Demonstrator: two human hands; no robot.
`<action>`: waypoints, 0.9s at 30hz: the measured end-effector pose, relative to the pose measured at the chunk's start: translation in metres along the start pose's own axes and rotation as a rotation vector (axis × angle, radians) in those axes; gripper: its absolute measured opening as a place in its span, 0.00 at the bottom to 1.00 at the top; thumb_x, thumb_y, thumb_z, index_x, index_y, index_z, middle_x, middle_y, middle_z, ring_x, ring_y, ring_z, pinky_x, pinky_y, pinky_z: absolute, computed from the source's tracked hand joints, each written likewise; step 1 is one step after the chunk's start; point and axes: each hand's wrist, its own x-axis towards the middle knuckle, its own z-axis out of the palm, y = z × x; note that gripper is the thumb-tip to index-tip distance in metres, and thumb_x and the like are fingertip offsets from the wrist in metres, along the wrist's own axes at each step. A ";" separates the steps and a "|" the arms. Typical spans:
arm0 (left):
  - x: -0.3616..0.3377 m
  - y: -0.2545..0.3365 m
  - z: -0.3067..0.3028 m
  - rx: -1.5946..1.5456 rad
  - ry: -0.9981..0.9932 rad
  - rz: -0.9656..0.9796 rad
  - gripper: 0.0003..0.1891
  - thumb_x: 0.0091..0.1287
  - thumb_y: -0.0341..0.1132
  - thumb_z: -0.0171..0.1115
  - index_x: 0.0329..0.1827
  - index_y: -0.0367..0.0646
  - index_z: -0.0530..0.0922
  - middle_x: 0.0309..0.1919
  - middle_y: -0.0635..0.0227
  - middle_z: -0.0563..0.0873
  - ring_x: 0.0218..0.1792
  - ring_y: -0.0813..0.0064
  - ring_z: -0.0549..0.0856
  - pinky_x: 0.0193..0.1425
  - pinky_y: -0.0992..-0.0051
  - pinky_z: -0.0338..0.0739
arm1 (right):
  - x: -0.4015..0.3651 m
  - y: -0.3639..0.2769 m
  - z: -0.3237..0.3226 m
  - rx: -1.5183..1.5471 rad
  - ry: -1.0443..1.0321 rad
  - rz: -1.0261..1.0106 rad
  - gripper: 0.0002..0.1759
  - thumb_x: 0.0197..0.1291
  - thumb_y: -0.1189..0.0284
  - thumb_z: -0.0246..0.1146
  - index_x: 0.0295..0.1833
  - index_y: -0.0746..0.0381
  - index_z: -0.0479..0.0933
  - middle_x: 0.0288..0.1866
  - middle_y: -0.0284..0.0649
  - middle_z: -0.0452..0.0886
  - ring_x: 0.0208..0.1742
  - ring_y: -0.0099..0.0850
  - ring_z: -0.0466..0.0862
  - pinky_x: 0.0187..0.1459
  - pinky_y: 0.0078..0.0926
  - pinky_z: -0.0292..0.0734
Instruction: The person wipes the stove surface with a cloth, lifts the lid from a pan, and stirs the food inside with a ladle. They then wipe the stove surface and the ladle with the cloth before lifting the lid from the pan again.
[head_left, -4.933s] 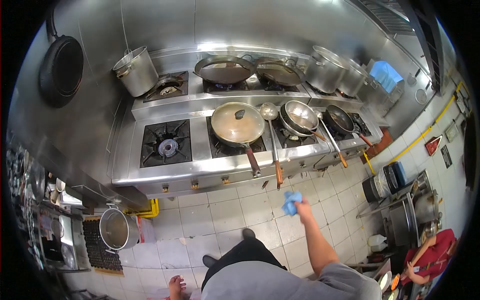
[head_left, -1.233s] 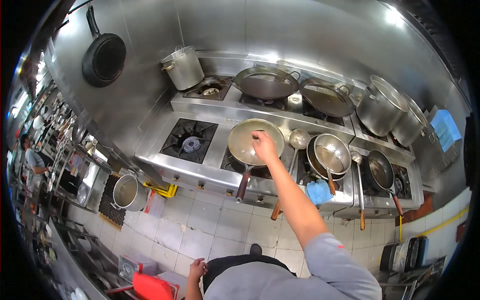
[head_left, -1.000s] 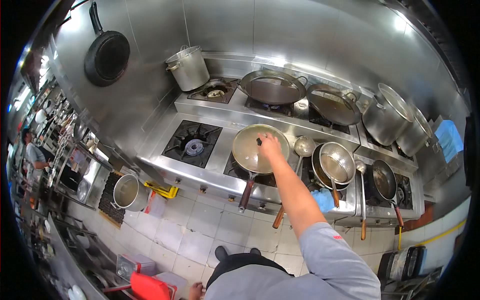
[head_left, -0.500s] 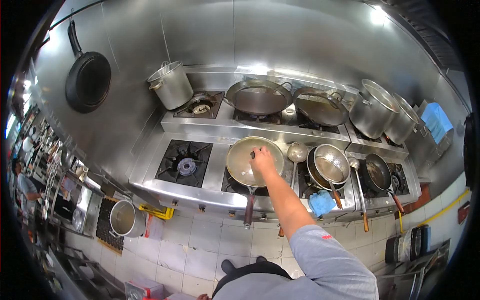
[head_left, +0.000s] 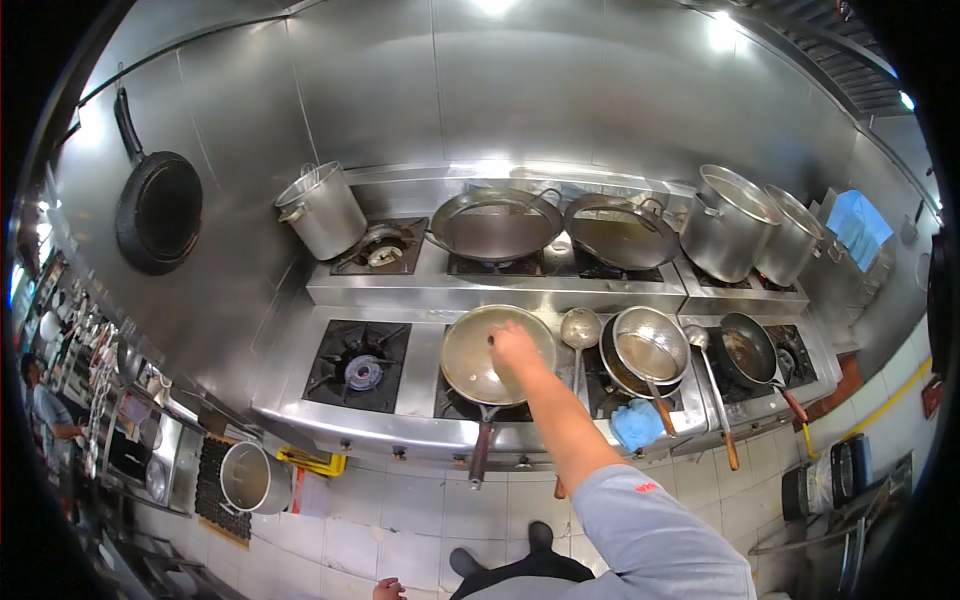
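My right hand [head_left: 514,346] is closed on the dark knob [head_left: 491,341] of a round, pale lid [head_left: 468,362]. The lid lies over a frying pan on the front burner, and the pan's brown handle [head_left: 481,452] points toward me. What is under the lid is hard to make out. Just right of the pan rests a ladle [head_left: 580,330]. Only a small part of my left hand [head_left: 388,590] shows, low at the bottom edge by my body; its grip is cut off by the frame.
Beside the ladle, a strainer [head_left: 650,345] sits over a pot, with a blue cloth [head_left: 638,425] in front. Another ladle [head_left: 698,338] and a small black frying pan [head_left: 748,350] are further right. Two woks [head_left: 497,225] and tall stockpots [head_left: 728,225] stand on the rear burners.
The camera has tilted upward, so the stove appears lower. My right hand stays at the lid's knob. More of my left hand shows at the bottom edge.
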 end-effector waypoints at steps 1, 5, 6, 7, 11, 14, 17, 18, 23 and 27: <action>-0.003 -0.003 0.012 0.001 -0.003 0.005 0.16 0.61 0.31 0.53 0.53 0.39 0.69 0.28 0.60 0.81 0.17 0.67 0.80 0.15 0.71 0.74 | 0.003 0.005 -0.001 -0.009 -0.007 0.003 0.21 0.48 0.65 0.63 0.51 0.52 0.75 0.52 0.48 0.73 0.55 0.46 0.72 0.55 0.37 0.70; -0.019 -0.033 0.052 -0.055 -0.055 -0.059 0.16 0.62 0.31 0.52 0.53 0.40 0.69 0.28 0.60 0.81 0.16 0.69 0.79 0.15 0.72 0.74 | 0.025 0.030 -0.051 0.110 -0.082 -0.070 0.21 0.46 0.65 0.64 0.50 0.53 0.76 0.51 0.49 0.75 0.53 0.46 0.75 0.54 0.36 0.71; -0.033 -0.036 0.065 -0.008 -0.020 -0.103 0.14 0.62 0.33 0.52 0.50 0.40 0.71 0.29 0.59 0.81 0.19 0.66 0.81 0.19 0.70 0.75 | 0.038 0.046 -0.062 0.094 -0.108 -0.095 0.21 0.46 0.64 0.65 0.50 0.53 0.76 0.49 0.48 0.77 0.51 0.44 0.76 0.53 0.36 0.72; -0.047 -0.043 0.076 0.036 0.019 -0.151 0.13 0.61 0.34 0.52 0.48 0.40 0.73 0.30 0.59 0.82 0.22 0.64 0.82 0.22 0.68 0.77 | 0.046 0.064 -0.070 0.079 -0.139 -0.124 0.21 0.46 0.64 0.65 0.50 0.53 0.77 0.47 0.48 0.79 0.49 0.43 0.78 0.51 0.36 0.73; -0.074 -0.091 0.087 0.829 -0.078 0.633 0.14 0.57 0.40 0.51 0.38 0.40 0.78 0.37 0.58 0.82 0.39 0.56 0.80 0.41 0.66 0.76 | 0.039 0.139 -0.118 0.060 -0.061 -0.069 0.20 0.46 0.63 0.66 0.48 0.56 0.78 0.44 0.46 0.81 0.47 0.41 0.80 0.50 0.34 0.73; -0.082 -0.107 0.106 0.314 -0.131 0.533 0.13 0.61 0.34 0.54 0.46 0.38 0.74 0.24 0.59 0.82 0.15 0.66 0.79 0.14 0.70 0.73 | 0.025 0.203 -0.134 -0.005 -0.023 -0.018 0.20 0.45 0.65 0.67 0.46 0.57 0.78 0.43 0.47 0.80 0.47 0.41 0.79 0.50 0.35 0.73; -0.099 -0.062 0.131 -0.097 0.128 -0.220 0.13 0.61 0.32 0.53 0.48 0.39 0.73 0.24 0.60 0.81 0.14 0.67 0.79 0.14 0.70 0.72 | 0.015 0.252 -0.135 0.009 -0.021 0.074 0.19 0.44 0.66 0.68 0.45 0.57 0.78 0.44 0.48 0.79 0.48 0.42 0.78 0.51 0.35 0.72; -0.099 -0.057 0.133 -0.130 0.136 -0.182 0.13 0.62 0.33 0.52 0.49 0.39 0.72 0.25 0.60 0.82 0.14 0.68 0.79 0.14 0.70 0.73 | 0.011 0.265 -0.135 0.033 -0.024 0.142 0.19 0.43 0.66 0.68 0.44 0.57 0.78 0.44 0.48 0.78 0.49 0.43 0.77 0.52 0.36 0.71; -0.087 -0.020 0.145 -0.262 0.117 -0.189 0.13 0.66 0.35 0.51 0.51 0.41 0.71 0.28 0.62 0.83 0.17 0.69 0.79 0.20 0.70 0.76 | -0.002 0.302 -0.141 -0.062 0.028 0.209 0.18 0.42 0.68 0.69 0.44 0.54 0.77 0.45 0.48 0.76 0.51 0.46 0.75 0.53 0.37 0.70; -0.101 -0.011 0.154 -0.246 0.142 -0.153 0.13 0.66 0.35 0.50 0.51 0.41 0.72 0.31 0.60 0.83 0.22 0.68 0.82 0.22 0.69 0.76 | 0.011 0.334 -0.122 0.010 0.050 0.265 0.20 0.42 0.68 0.69 0.45 0.53 0.77 0.46 0.49 0.75 0.52 0.46 0.74 0.54 0.37 0.70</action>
